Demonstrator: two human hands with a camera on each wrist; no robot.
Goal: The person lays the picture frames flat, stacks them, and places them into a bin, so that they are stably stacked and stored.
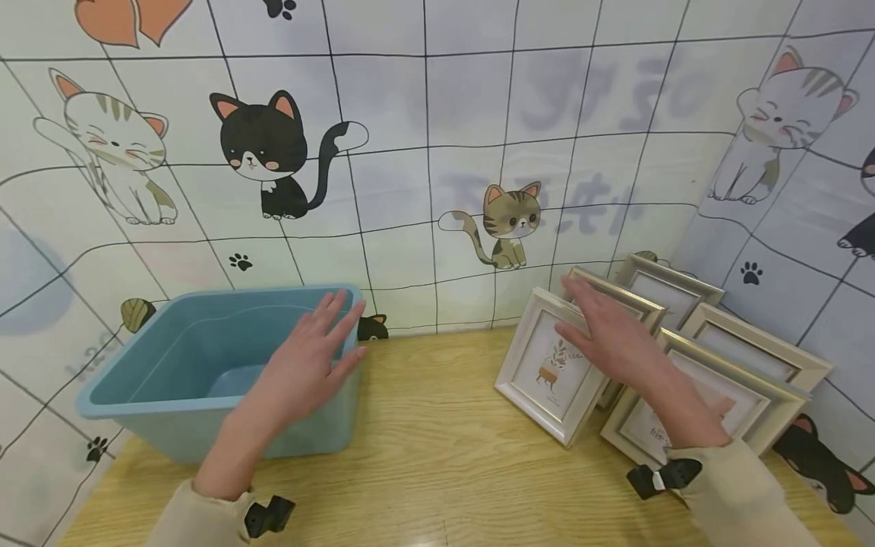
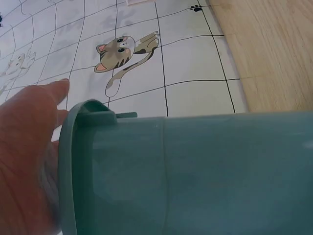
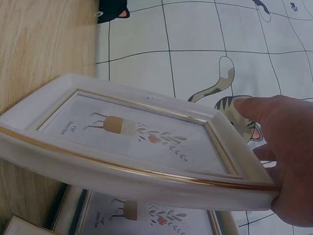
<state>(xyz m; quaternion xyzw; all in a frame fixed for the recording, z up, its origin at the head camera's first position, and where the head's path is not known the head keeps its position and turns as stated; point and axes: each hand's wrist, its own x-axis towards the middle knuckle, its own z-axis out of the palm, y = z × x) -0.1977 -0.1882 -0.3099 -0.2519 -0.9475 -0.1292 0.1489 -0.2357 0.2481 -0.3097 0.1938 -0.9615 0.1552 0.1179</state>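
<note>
In the head view my left hand (image 1: 311, 361) is over the right rim of a blue plastic tub (image 1: 160, 410), its fingers extended. The left wrist view shows that hand (image 2: 24, 161) beyond the edge of the tub (image 2: 220, 171); whether it touches is unclear. My right hand (image 1: 615, 334) is at the top of a white picture frame (image 1: 516, 376) with a potted-plant print, thumb and fingers spread. From the right wrist, the hand (image 3: 288, 152) appears beside the top corner of this frame (image 3: 132, 166), without a visible grip.
More picture frames stand on the right: a gold-edged one (image 1: 724, 357) in front, another (image 1: 759, 342) behind it, and one (image 1: 673, 281) at the back. The wooden table (image 1: 424, 441) meets a wall (image 1: 390, 190) covered in cat-print sheeting.
</note>
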